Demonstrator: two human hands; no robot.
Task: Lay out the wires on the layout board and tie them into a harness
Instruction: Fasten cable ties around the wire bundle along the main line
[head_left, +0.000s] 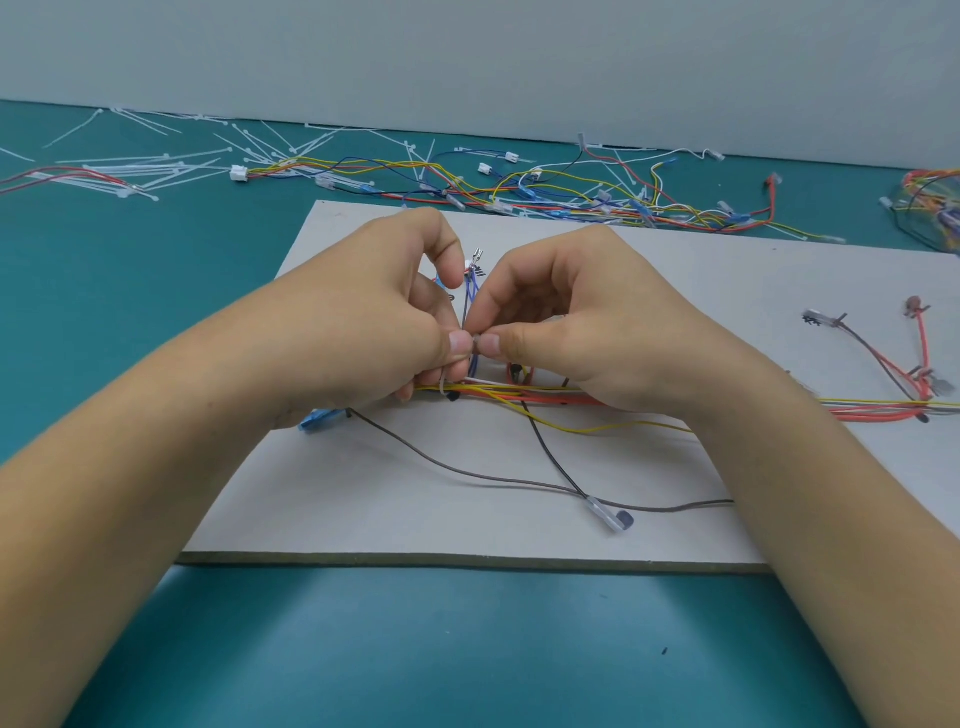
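A teal work mat (467, 649) runs back to a pale grey wall, and on it lies the grey layout board (415, 519), its near edge facing you. Beyond the board's far edge a loose tangle of spare wires (519, 187) with white connectors sprawls across the mat, and white cable ties (156, 171) lie scattered to the left of them.

Your left hand (374, 322) and right hand (587, 322) meet over the middle of the board. Both are closed in a pinch, thumb tips almost touching, and between them you hold something small and pale at the foot of a short upright branch of blue and grey wires (470, 296) that ends in metal terminals. It is probably a cable tie being cinched round that branch, though the piece itself is too small to be sure of.

Under your hands the main trunk of yellow, red and white wires (519, 395) lies across the board from left to right, and one pale tie already seems to ring it just below your left thumb. At the right end, red and dark branches (883, 358) fan out to their terminals and look placed.

So the routing seems largely done and the tying is under way. Still loose are the grey wire (467, 473) that sags toward the near edge, the black wire with a clear-sleeved terminal (613, 517), and a yellow wire (597, 428) bowing off the trunk; these look to need gathering and tying.
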